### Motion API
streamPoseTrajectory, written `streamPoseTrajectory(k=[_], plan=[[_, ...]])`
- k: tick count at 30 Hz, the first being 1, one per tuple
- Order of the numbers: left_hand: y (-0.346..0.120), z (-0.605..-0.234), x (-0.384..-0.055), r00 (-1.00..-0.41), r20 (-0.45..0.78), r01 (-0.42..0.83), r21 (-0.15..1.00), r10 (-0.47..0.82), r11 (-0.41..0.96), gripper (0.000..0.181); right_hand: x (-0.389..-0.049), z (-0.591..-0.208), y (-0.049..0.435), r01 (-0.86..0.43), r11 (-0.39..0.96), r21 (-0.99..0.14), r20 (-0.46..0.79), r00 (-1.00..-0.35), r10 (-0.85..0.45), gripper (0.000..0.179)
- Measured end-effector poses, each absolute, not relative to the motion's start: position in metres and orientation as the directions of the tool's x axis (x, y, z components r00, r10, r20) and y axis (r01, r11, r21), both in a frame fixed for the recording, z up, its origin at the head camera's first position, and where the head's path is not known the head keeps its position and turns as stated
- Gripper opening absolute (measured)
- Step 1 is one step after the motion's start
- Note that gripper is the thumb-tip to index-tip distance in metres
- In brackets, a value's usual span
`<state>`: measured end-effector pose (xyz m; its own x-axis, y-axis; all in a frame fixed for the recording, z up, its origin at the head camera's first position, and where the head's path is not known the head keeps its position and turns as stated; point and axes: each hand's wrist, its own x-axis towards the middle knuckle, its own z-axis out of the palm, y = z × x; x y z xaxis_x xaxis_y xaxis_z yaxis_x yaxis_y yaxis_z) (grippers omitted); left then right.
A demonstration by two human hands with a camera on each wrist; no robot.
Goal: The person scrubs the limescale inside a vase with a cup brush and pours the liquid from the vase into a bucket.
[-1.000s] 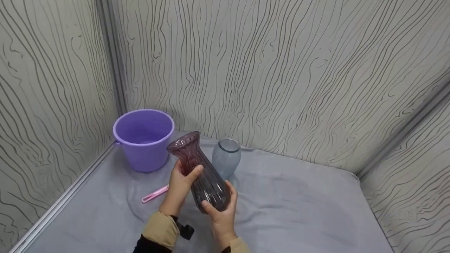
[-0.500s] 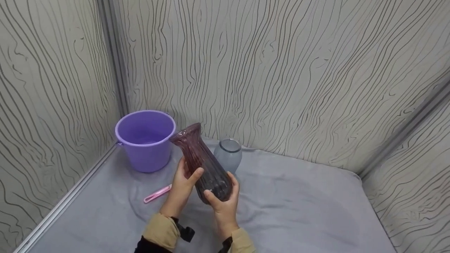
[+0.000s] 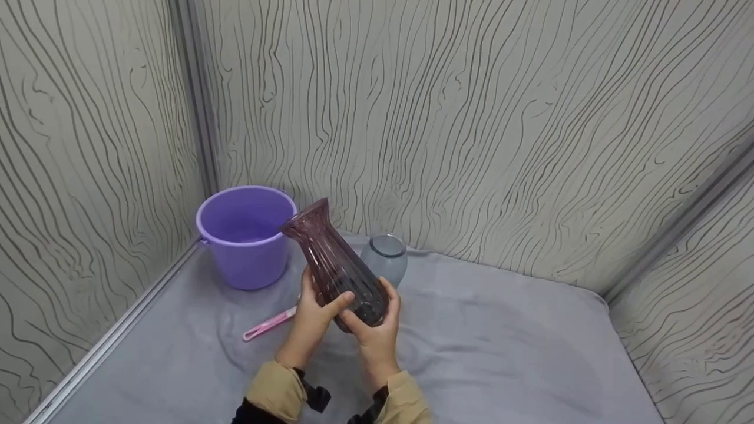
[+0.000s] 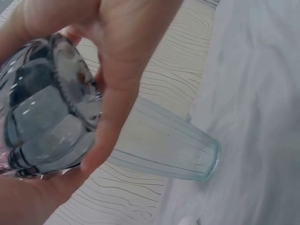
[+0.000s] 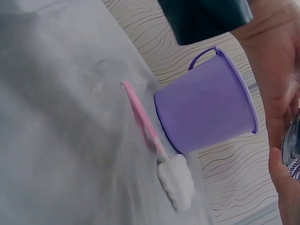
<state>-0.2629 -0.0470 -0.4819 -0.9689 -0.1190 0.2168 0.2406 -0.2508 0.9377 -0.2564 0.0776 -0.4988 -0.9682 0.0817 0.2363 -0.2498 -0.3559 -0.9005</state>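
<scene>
Both hands grip a ribbed glass vase (image 3: 339, 259), pinkish-purple at its flared mouth and dark grey toward the base. It is held raised and tilted, mouth up and to the left. My left hand (image 3: 312, 321) wraps its left side, thumb across the lower body. The right hand (image 3: 377, 338) holds the base, its thumb close to the left thumb. In the left wrist view, fingers curl around the vase's thick base (image 4: 47, 112). Behind the held vase stands a pale blue glass vase (image 3: 386, 259), partly hidden.
A purple bucket (image 3: 250, 265) stands at the back left, its rim overlapped by the held vase's mouth. Near it lies a bottle brush with a pink handle (image 3: 268, 325) and white sponge head (image 5: 177, 182). Grey cloth (image 3: 500, 353) covers the table; patterned walls (image 3: 471, 118) enclose it.
The vase has risen, and its mouth now overlaps the bucket's rim. The left hand sits lower on the vase, bringing the two thumbs nearer together.
</scene>
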Motion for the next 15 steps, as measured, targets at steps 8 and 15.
streamPoseTrajectory(k=[8,15], plan=[[-0.050,-0.488,-0.265,-0.959,0.202,0.260,0.905,-0.199,-0.337,0.106,-0.256,-0.497,0.070,-0.252,-0.314,-0.915,0.237,-0.968,0.083,0.096],[-0.057,-0.487,-0.267,-0.968,0.153,0.230,0.854,-0.198,-0.466,0.105,-0.260,-0.491,0.060,-0.213,-0.290,-0.933,0.202,-0.977,0.066,0.097]])
